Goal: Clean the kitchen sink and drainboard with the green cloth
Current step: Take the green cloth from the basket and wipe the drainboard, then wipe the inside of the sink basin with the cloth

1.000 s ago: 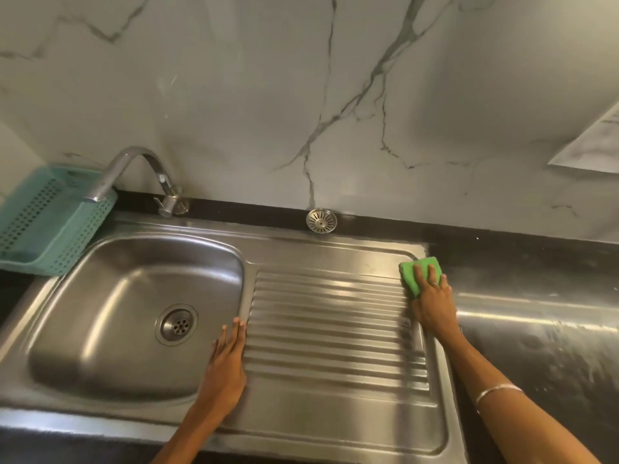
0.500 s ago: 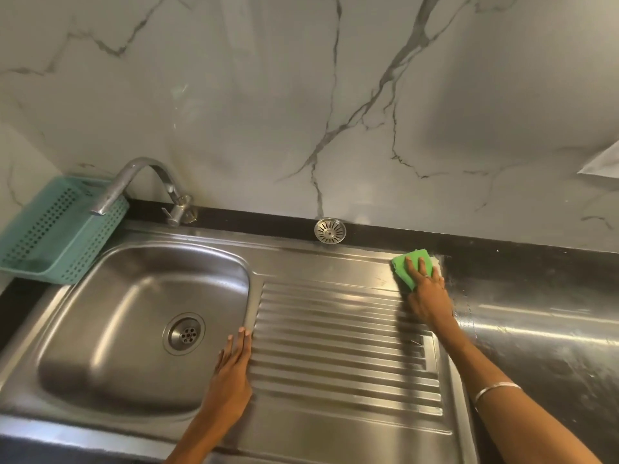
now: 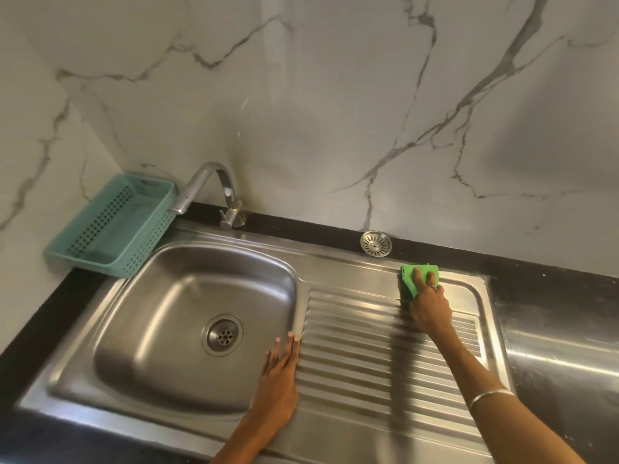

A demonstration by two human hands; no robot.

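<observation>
A stainless steel sink (image 3: 160, 316) with a round drain (image 3: 223, 334) lies on the left, joined to a ribbed drainboard (image 3: 361, 360) on the right. A folded green cloth (image 3: 410, 277) lies on the flat strip at the drainboard's far edge. My right hand (image 3: 430, 304) presses down on the cloth, fingers spread over it. My left hand (image 3: 279, 380) rests flat with straight fingers on the ridge between the basin and the drainboard.
A curved chrome tap (image 3: 214, 190) stands behind the basin. A teal perforated basket (image 3: 114, 226) sits at the back left corner. A loose round strainer (image 3: 375, 243) leans on the black counter edge. Dark wet counter (image 3: 556, 329) lies to the right; marble wall behind.
My right hand has slid the green cloth leftward along the drainboard's far edge, away from its right corner. My left hand has stayed on the ridge. The camera has tilted up and drawn back.
</observation>
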